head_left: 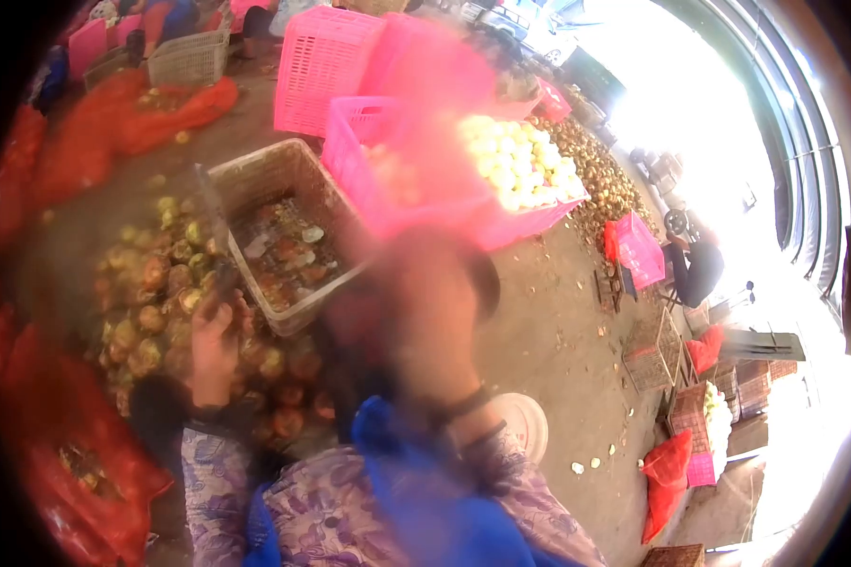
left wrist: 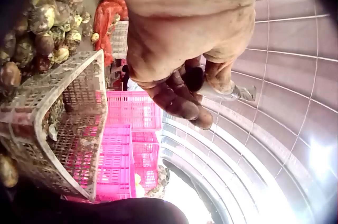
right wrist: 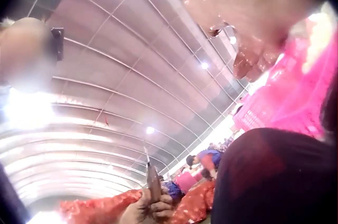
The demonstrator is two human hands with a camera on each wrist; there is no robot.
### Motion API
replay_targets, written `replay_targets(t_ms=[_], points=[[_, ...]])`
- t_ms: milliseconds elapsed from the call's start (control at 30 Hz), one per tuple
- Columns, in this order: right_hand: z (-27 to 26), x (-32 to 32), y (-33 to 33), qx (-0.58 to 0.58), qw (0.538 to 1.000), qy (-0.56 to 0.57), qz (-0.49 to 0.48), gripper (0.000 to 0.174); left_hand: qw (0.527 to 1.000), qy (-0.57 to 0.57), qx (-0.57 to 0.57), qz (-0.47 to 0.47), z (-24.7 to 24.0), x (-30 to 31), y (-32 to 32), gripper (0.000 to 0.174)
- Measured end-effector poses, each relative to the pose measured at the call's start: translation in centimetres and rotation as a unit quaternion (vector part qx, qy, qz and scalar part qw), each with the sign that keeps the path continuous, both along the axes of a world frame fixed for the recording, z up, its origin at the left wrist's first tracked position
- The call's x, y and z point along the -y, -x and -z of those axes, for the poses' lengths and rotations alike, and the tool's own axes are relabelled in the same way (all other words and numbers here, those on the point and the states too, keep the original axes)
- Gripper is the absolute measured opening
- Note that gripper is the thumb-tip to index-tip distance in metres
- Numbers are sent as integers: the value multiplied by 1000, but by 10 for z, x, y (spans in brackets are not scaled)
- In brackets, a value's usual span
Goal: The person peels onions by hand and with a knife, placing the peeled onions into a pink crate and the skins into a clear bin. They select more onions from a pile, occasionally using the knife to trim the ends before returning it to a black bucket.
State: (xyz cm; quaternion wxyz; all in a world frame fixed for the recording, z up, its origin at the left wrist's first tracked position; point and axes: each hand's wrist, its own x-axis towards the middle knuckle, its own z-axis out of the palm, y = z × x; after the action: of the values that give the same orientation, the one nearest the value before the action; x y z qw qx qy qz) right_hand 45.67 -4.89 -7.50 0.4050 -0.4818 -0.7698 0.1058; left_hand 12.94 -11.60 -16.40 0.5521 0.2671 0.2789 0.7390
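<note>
L grip (left wrist: 187, 50), knife (right wrist: 153, 182) clear R-cam only

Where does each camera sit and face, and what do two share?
Head: on the head, facing forward and down at the produce pile and pale crate; left hand, blurred right hand and floral sleeves show.
Left wrist: on that wrist, facing past the left hand toward pink crates and the arched roof.
Right wrist: on that wrist, facing up past the right hand; the left hand shows low, holding a knife.
Both wrist views share roof and pink crates.

Arched ribbed roof (right wrist: 132, 76), brown floor (head_left: 553, 378), glaring daylight (head_left: 695, 76)
</note>
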Motion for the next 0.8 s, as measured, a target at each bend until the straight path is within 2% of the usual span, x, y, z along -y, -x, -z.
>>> replay_targets(t_ms=[33, 167, 200, 300, 367, 433, 533, 600, 800], points=[[24, -15, 1, -16, 1000, -5, 1, 40, 1000, 3, -6, -5, -1, 1, 0, 42], [31, -31, 1, -24, 998, -35, -35, 40, 1000, -20, -21, 10, 3, 0, 4, 46], [26, -32, 1, -21, 998, -43, -45, 40, 1000, -22, -21, 9, 3, 0, 4, 46], [-21, -18, 6, -4, 997, 71, -23, 38, 1000, -24, -10, -1, 5, -3, 1, 40], [-54, -5, 2, -29, 997, -29, -58, 39, 999, 34, 7, -32, 4, 0, 1, 41], [-90, 7, -3, -51, 985, -132, -96, 39, 999, 20, 4, -33, 5, -1, 2, 41], [-135, 21, -13, -65, 967, -211, -130, 39, 1000, -1, -10, -28, 6, -1, 5, 41], [-142, 19, -20, -59, 960, -239, -136, 39, 997, 40, 4, -66, 7, 0, 4, 39], [-138, 16, -26, -65, 959, -250, -117, 39, 996, 41, 44, -62, 3, -4, -4, 37]])
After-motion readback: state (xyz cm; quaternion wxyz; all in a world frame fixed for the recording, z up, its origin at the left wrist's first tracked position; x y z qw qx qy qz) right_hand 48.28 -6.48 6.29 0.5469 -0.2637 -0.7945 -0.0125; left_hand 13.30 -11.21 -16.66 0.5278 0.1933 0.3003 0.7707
